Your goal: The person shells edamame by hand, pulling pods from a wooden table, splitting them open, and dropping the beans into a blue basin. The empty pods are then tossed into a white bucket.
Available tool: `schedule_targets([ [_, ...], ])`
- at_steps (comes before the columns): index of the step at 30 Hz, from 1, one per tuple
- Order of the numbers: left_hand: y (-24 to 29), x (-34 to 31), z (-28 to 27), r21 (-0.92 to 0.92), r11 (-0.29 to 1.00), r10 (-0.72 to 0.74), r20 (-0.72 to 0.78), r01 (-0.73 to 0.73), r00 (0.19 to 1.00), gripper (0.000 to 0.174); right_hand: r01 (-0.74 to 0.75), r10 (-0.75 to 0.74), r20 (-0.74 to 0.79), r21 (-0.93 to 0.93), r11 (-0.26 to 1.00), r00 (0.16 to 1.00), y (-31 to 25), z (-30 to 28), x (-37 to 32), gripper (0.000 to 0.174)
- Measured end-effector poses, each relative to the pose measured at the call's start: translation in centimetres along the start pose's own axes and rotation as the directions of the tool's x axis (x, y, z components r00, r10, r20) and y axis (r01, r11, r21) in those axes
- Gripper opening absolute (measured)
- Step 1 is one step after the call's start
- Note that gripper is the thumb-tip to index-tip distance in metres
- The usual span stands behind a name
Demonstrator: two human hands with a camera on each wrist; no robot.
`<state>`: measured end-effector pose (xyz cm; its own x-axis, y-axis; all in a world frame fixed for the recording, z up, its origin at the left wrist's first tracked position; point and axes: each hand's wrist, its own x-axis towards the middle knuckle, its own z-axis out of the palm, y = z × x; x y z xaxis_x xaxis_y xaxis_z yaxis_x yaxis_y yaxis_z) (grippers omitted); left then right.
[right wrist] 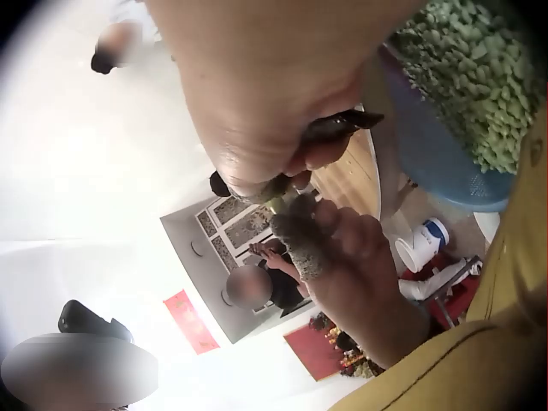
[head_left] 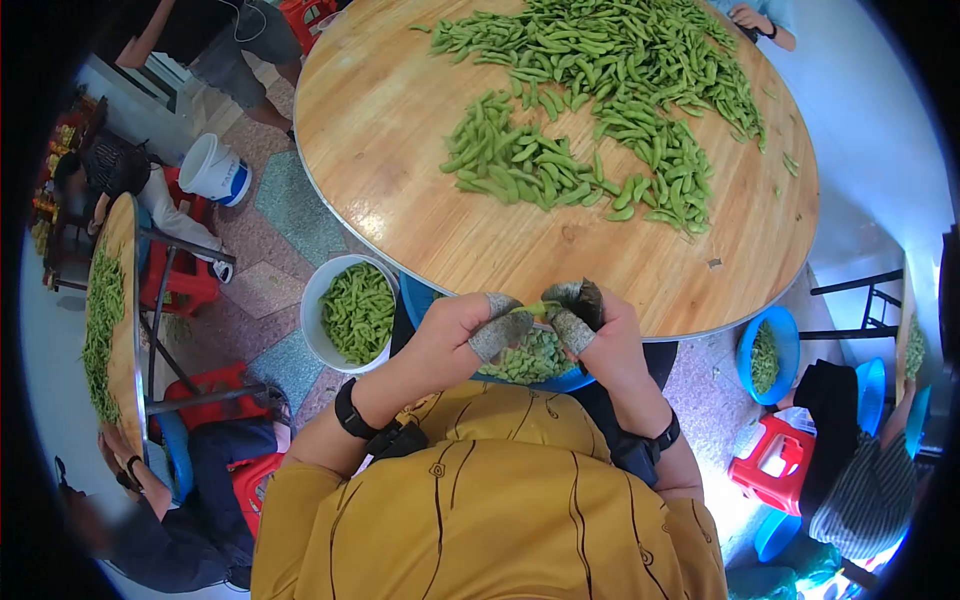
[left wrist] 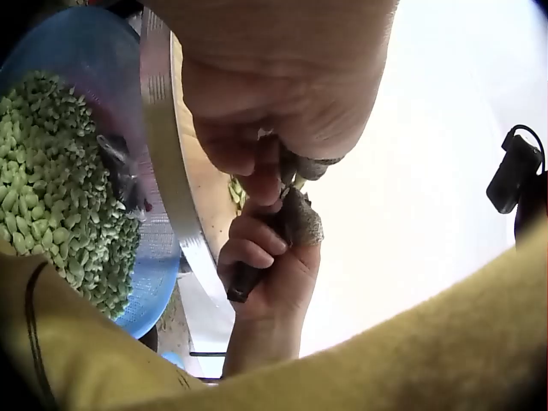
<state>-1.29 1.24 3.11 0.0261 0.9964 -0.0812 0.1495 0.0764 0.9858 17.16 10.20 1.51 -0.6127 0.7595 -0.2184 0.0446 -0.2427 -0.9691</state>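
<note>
My left hand [head_left: 440, 340] pinches a green edamame pod [head_left: 541, 308] between its thumb and finger, just past the table edge. The right hand [head_left: 620, 345] meets it, thumb and finger at the pod's other end. Grey wrapping covers the thumbs and some fingers of both hands. A dark narrow piece [right wrist: 342, 127] sticks out from the curled fingers of the right hand; what it is cannot be told. Below the hands stands a blue basin [left wrist: 158, 278] with shelled green beans [left wrist: 60, 197]. The fingers mostly hide the pod in the wrist views.
A round wooden table [head_left: 380, 150] bears a large heap of edamame pods [head_left: 620, 60]. To the left stands a white bucket [head_left: 312, 310] of pods. Other people sit around with red stools [head_left: 775, 465], and a second table [head_left: 125, 300] is at far left.
</note>
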Motion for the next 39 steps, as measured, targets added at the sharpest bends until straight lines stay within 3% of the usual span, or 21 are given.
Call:
schedule_targets([
  [2,-0.1,0.2,-0.3,0.032,0.998,0.062,0.014,-0.062,0.998,0.022,0.114,-0.112,0.033,-0.036,0.993,0.993,-0.6,0.2,-0.2,0.011],
  [4,-0.2,0.2,-0.6,0.062,0.99,0.126,0.032,-0.128,0.992,0.022,0.073,-0.068,0.085,-0.054,0.996,0.994,-1.3,-0.2,-0.5,0.013],
  [5,-0.2,0.0,-0.9,-0.258,0.958,-0.098,0.108,0.124,0.989,0.021,0.034,-0.023,0.144,-0.075,0.997,0.989,-1.5,-0.4,-0.6,0.016],
  [6,-0.3,-0.1,-1.0,-0.522,0.768,-0.28,0.248,0.372,0.927,0.02,0.034,-0.023,0.143,-0.076,0.997,0.989,-1.4,-0.5,-0.6,0.016],
  [7,-0.5,-0.2,-0.8,-0.522,0.767,-0.282,0.248,0.373,0.927,0.02,-0.038,0.017,0.221,0.093,0.995,0.975,-1.2,-0.6,-0.5,0.014],
  [8,-0.9,-0.3,-0.5,-0.719,0.545,-0.224,0.37,0.431,0.901,0.02,-0.123,0.042,0.303,0.253,0.96,0.952,-1.0,-0.5,-0.5,0.013],
  [9,-1.0,-0.3,-0.3,-0.833,0.269,-0.13,0.467,0.484,0.875,0.02,-0.125,0.044,0.301,0.256,0.959,0.953,-0.9,-0.4,-0.6,0.013],
  [10,-0.9,-0.1,-0.5,-0.831,0.269,-0.13,0.47,0.487,0.873,0.02,-0.179,0.092,0.277,0.307,0.935,0.956,-0.9,-0.3,-0.5,0.012],
  [12,-0.3,0.1,-0.8,-0.545,0.765,-0.239,0.255,0.344,0.937,0.019,-0.232,0.144,0.255,0.359,0.904,0.956,-1.1,-0.2,-0.4,0.01],
  [13,0.0,0.1,-0.5,-0.544,0.764,-0.243,0.259,0.349,0.935,0.019,-0.227,0.171,0.207,0.286,0.931,0.963,-1.6,-0.1,-0.4,0.01],
  [15,0.7,0.2,0.4,-0.174,0.985,-0.023,-0.066,0.011,0.998,0.015,-0.223,0.192,0.153,0.219,0.95,0.969,-1.9,0.2,-0.4,0.009],
  [16,1.2,0.2,-0.1,-0.005,1.0,0.008,-0.009,-0.008,1.0,0.012,-0.196,0.179,0.156,0.105,0.975,0.971,-2.0,0.4,-0.4,0.01],
  [17,1.4,0.3,-0.4,-0.003,1.0,0.004,-0.003,-0.004,1.0,0.012,-0.168,0.167,0.159,-0.01,0.986,0.973,-1.9,0.5,-0.5,0.01],
  [19,1.6,0.6,-0.6,0.43,0.876,0.205,0.083,-0.221,0.975,0.012,-0.163,0.163,0.181,-0.015,0.987,0.97,-1.4,0.1,-0.5,0.012],
  [20,1.6,0.6,-0.5,0.429,0.876,0.204,0.088,-0.221,0.975,0.012,-0.156,0.158,0.207,-0.027,0.987,0.965,-1.2,0.0,-0.5,0.014],
  [22,1.5,0.3,-0.2,0.023,0.989,-0.145,0.043,0.144,0.989,0.012,-0.117,0.121,0.21,-0.028,0.993,0.97,-0.9,-0.1,-0.6,0.015],
  [23,1.2,0.3,0.0,0.024,0.989,-0.145,0.043,0.144,0.988,0.012,-0.076,0.081,0.216,-0.031,0.997,0.973,-0.9,-0.1,-0.7,0.017],
  [25,0.3,0.3,0.4,-0.577,0.753,-0.412,-0.036,0.317,0.911,0.015,-0.056,0.061,0.218,-0.032,0.998,0.974,-1.3,0.0,-0.8,0.017],
  [33,-1.8,0.5,-0.3,-0.745,0.642,-0.236,0.028,0.177,0.971,0.018,0.022,0.006,0.163,-0.168,0.986,0.987,-1.8,-2.5,-2.7,0.018],
  [35,-1.4,0.5,-0.1,-0.768,0.617,-0.231,0.03,0.17,0.973,0.018,0.129,-0.114,0.067,-0.314,0.941,0.991,-2.7,-4.4,-4.6,0.015],
  [39,-0.6,0.6,0.5,-0.726,0.644,-0.236,0.113,0.242,0.965,0.018,0.018,-0.089,-0.104,-0.55,0.835,0.991,-2.5,-9.6,-9.3,0.018],
])
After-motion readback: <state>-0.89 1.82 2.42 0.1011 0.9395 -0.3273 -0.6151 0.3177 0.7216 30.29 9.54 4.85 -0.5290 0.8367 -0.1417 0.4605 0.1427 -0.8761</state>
